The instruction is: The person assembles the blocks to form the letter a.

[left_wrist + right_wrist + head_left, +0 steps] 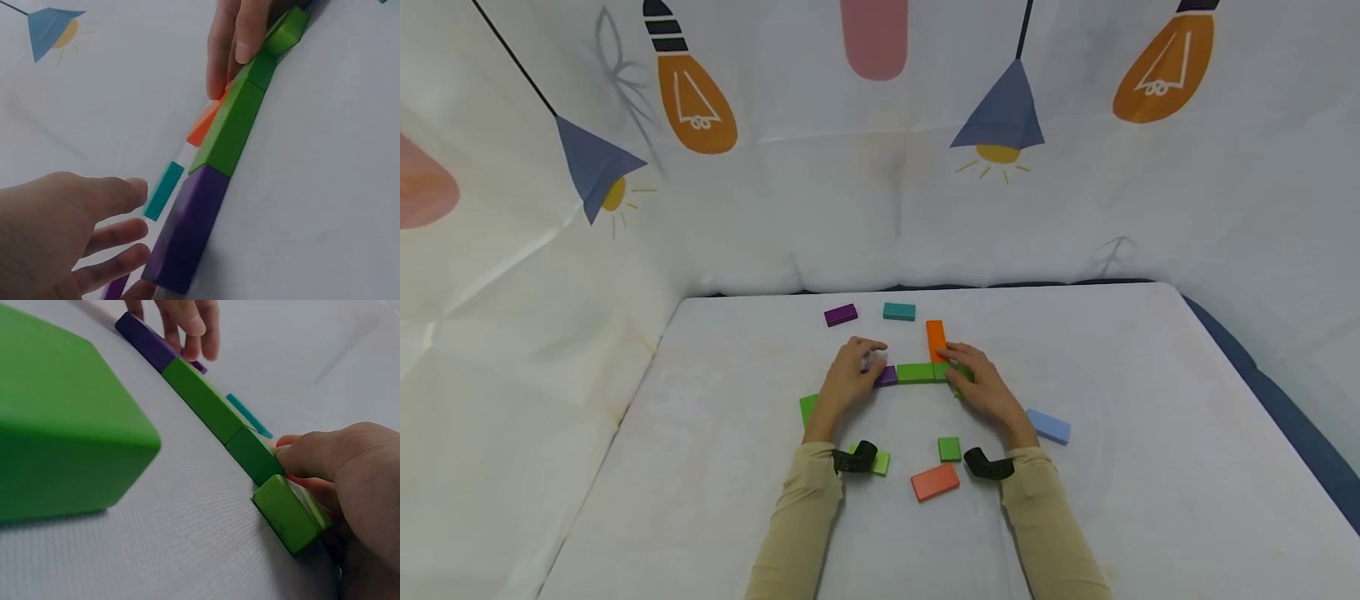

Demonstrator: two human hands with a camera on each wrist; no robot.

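A row of blocks runs across the middle of the table: a purple block (187, 231) on the left, a long green block (915, 373), then a small green block (255, 456). My left hand (847, 377) is beside the purple block, its fingers spread and loosely bent with nothing between them. My right hand (985, 387) is at the row's other end, fingertips against the orange block (936, 340) and the small green block. Set askew under its palm, a light green block (290, 515) adjoins the small green one. The orange block lies behind the row, pointing away.
Behind the row lie a dark purple block (841, 315) and a teal block (899, 312). Nearer are a green square block (950, 449), a coral block (936, 482) and a yellow-green block (881, 463). A light blue block (1049, 427) lies beside the right wrist, another green block (808, 408) by the left.
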